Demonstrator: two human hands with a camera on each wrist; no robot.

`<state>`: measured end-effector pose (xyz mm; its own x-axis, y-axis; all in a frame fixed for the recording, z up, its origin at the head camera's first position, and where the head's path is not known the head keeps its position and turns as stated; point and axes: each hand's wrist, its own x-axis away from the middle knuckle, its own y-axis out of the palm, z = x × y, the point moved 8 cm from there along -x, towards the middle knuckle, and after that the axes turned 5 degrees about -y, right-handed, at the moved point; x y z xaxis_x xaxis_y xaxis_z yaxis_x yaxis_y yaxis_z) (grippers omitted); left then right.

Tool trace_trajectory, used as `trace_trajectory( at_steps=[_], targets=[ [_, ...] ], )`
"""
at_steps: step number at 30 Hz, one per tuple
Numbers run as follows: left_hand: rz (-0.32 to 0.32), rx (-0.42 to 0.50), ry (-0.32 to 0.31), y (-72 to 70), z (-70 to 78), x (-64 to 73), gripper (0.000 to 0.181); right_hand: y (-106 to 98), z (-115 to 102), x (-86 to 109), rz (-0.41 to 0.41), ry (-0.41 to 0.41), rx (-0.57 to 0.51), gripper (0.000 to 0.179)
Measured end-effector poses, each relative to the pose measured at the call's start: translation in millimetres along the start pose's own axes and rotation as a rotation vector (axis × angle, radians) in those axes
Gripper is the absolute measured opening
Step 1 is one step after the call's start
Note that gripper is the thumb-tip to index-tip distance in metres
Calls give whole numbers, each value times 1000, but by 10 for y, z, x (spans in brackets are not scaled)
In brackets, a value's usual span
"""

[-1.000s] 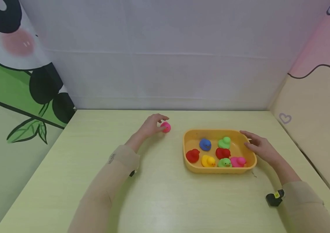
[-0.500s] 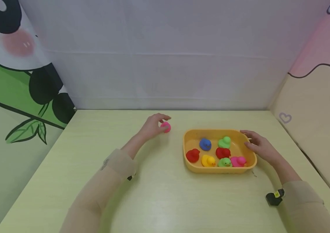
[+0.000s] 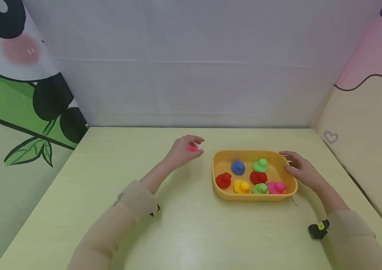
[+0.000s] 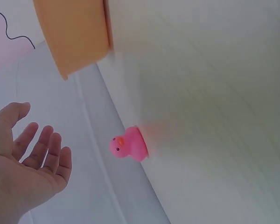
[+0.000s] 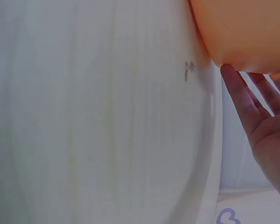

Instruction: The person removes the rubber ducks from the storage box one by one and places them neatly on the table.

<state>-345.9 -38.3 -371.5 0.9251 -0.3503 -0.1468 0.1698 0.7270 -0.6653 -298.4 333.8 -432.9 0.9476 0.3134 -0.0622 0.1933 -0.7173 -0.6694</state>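
Left of the yellow tray (image 3: 238,197), a pink toy duck (image 4: 133,145) stands on the table (image 3: 191,232) beside the left hand (image 3: 180,153), fingers parted; the right hand's (image 3: 300,171) spread fingers touch the tray. It looks like a set-down, calling for careful withdrawal.

A pale, wood-grained table (image 3: 184,221) carries a yellow tray (image 3: 251,197). Near it stands a pink toy duck (image 4: 132,143).
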Motion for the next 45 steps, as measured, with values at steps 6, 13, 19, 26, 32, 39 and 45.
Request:
trace_trajectory(
  at_steps=[6, 13, 19, 26, 32, 39, 45],
  targets=[
    [-19, 30, -24, 98, 142, 102, 37, 8, -8, 3, 3, 1, -1, 52],
    [-35, 39, 23, 216, 318, 181, 38, 10, 4, 8, 0, 6, -13, 52],
    [-94, 41, -12, 367, 381, 227, 42, -2, 6, 3, 3, 5, 6, 52],
    [-144, 11, 22, 538, 446, 236, 40, -7, 19, 13, 7, 1, 10, 52],
    [-225, -49, 50, 712, 475, 247, 37, -3, 10, 35, -3, 10, 9, 53],
    [-273, -100, 135, 804, 504, 215, 36, -6, -18, 40, -2, 6, 16, 53],
    [-330, -146, 183, 875, 488, 160, 33, 6, -17, 41, 1, 10, 16, 53]
  ],
)
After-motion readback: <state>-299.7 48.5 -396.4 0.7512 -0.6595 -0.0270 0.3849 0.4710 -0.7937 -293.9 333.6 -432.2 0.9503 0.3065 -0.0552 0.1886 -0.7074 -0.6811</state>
